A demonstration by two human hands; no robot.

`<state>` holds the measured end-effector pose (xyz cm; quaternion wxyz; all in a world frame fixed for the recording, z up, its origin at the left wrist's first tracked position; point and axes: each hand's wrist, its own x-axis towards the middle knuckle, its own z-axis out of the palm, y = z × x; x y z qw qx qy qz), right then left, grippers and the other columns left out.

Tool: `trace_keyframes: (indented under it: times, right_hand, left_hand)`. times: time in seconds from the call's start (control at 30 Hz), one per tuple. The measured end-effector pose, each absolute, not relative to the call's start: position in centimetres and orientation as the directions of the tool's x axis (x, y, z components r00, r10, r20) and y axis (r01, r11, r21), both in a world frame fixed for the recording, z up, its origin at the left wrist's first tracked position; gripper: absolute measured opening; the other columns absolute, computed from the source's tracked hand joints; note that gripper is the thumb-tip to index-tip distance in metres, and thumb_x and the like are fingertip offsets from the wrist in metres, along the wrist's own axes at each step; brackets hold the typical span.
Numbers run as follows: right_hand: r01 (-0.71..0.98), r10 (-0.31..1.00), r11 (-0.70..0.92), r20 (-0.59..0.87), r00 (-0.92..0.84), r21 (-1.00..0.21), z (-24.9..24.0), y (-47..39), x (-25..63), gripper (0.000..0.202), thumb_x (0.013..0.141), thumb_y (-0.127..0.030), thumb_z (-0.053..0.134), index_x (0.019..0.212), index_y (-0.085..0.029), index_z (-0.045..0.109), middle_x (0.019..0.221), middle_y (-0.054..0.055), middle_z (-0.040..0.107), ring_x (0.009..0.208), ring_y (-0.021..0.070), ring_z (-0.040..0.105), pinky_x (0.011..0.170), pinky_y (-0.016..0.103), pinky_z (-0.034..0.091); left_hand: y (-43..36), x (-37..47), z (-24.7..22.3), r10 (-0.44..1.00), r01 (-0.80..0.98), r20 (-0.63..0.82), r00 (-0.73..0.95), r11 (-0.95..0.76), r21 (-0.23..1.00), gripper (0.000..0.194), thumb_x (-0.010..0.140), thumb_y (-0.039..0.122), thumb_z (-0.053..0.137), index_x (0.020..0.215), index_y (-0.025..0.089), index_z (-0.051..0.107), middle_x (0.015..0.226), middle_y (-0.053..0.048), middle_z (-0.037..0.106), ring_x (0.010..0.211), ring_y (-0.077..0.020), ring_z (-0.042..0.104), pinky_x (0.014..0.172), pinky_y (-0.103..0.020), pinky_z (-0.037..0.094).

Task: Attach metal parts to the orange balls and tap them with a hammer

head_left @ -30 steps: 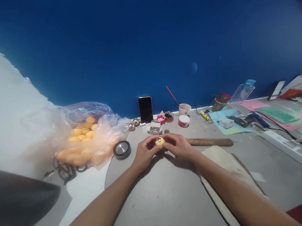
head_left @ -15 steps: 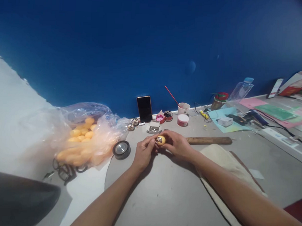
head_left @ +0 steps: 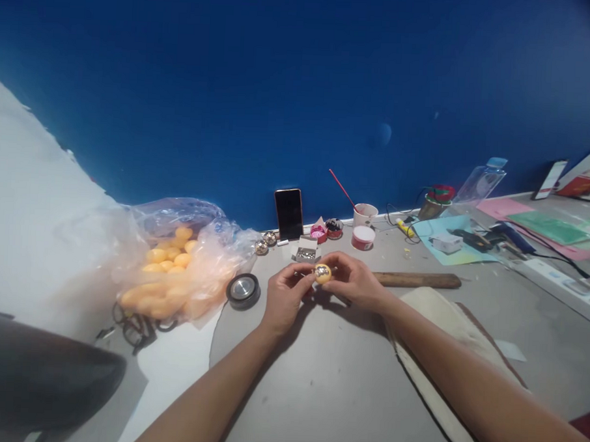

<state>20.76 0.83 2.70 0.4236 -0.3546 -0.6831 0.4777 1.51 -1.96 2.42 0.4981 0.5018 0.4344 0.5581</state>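
A small yellow ball (head_left: 323, 279) with shiny silver pieces on its near face is held just above the table. It looks like a table tennis ball. My left hand (head_left: 286, 295) is closed, its thumb and fingertips at the ball's left side. From the right, my right hand (head_left: 358, 285) grips it between thumb and bent fingers. Just behind the hands stands a small open box (head_left: 307, 251) of shiny bits. Two silver-covered balls (head_left: 261, 247) lie to its left.
A clear plastic bag of yellow balls (head_left: 168, 267) sits at left, near a round black-and-silver object (head_left: 243, 289). A phone (head_left: 289, 213) leans on the wall. A paper cup (head_left: 365, 214), red tub (head_left: 362, 238), wooden handle (head_left: 417, 280) and cream cloth (head_left: 430, 318) are rightward.
The ball has turned between my fingers, and its silver patch now looks brighter and faces up. The whole view has shifted slightly, so things appear further right.
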Motion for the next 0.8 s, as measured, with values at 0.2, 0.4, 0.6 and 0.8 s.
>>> trace_keyframes:
  times: [0.2, 0.4, 0.6, 0.8]
  right_hand:
    - [-0.054, 0.851, 0.12, 0.131, -0.508, -0.991, 2.7, 1.0, 21.3, 0.044, 0.087, -0.041, 0.084, 0.125, -0.021, 0.072, 0.108, 0.006, 0.075, 0.088, 0.0179, 0.07, 0.077, 0.033, 0.06]
    - [-0.146, 0.795, -0.046, 0.052, -0.605, -0.988, 2.6, 1.0, 21.5, 0.062, 0.088, -0.057, 0.083, 0.136, -0.02, 0.071, 0.101, 0.006, 0.072, 0.078, 0.0151, 0.065, 0.06, 0.024, 0.049]
    - [-0.181, 0.79, -0.051, 0.071, -0.609, -0.982, 3.0, 0.7, 21.3, 0.058, 0.085, -0.053, 0.087, 0.133, -0.022, 0.074, 0.107, 0.007, 0.072, 0.084, 0.0162, 0.064, 0.069, 0.029, 0.054]
    - [-0.15, 0.832, -0.016, 0.07, -0.55, -0.989, 2.2, 0.9, 21.1, 0.055, 0.086, -0.042, 0.086, 0.135, -0.024, 0.069, 0.101, 0.004, 0.072, 0.074, 0.0132, 0.06, 0.062, 0.025, 0.05]
  left_hand:
    - [-2.2, 0.9, 2.5, 0.875, 0.146, 0.484, -0.007, -0.478, 0.866, 0.013, 0.092, 0.028, 0.077, 0.098, 0.026, 0.087, 0.099, -0.007, 0.077, 0.093, -0.0216, 0.072, 0.082, -0.033, 0.058]
    - [-2.1, 0.8, 2.0, 0.809, 0.204, 0.584, 0.057, -0.582, 0.787, 0.018, 0.094, 0.028, 0.077, 0.11, 0.026, 0.086, 0.108, -0.007, 0.075, 0.096, -0.0197, 0.071, 0.082, -0.031, 0.057]
    - [-2.5, 1.2, 1.9, 0.837, 0.184, 0.544, 0.058, -0.544, 0.819, 0.02, 0.091, 0.028, 0.081, 0.11, 0.024, 0.08, 0.107, -0.006, 0.073, 0.085, -0.017, 0.066, 0.075, -0.028, 0.055]
    - [-2.5, 1.5, 1.5, 0.866, 0.18, 0.497, 0.054, -0.498, 0.849, 0.031, 0.088, 0.025, 0.081, 0.118, 0.024, 0.075, 0.114, -0.006, 0.069, 0.084, -0.0164, 0.065, 0.077, -0.03, 0.056]
